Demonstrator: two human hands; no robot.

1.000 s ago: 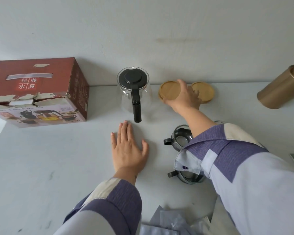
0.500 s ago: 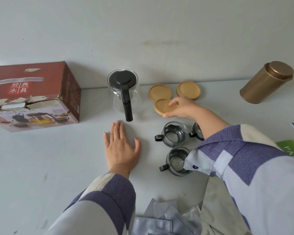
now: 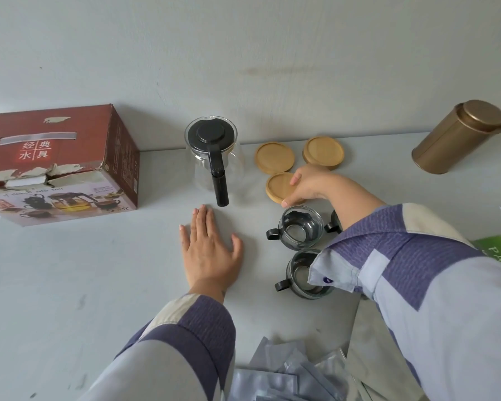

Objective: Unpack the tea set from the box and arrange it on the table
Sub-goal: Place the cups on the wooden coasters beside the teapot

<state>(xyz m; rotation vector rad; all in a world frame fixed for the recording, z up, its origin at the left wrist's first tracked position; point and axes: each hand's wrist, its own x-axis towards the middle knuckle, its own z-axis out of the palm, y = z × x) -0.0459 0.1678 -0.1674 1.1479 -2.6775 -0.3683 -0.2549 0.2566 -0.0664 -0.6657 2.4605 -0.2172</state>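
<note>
- At centre right of the bench (image 3: 55,285), right hand (image 3: 310,185) has its grip clamped on a wooden coaster (image 3: 281,185), thumb at the near edge, fingers over the far edge; whether the coaster lies flat on the bench cannot be told.
- Two further wooden coasters (image 3: 274,157) (image 3: 323,151) lie just behind, near the wall.
- Left hand (image 3: 210,250) rests flat on the bench, fingers straight, holding nothing.
- Glass teapot (image 3: 213,157) with black lid and handle stands upright beyond the left hand.
- Glass cups with black handles (image 3: 300,227) (image 3: 297,274) stand near the right forearm; a third is mostly hidden.
- Red tea-set box (image 3: 58,157) sits far left; gold tin (image 3: 457,137) far right.
</note>
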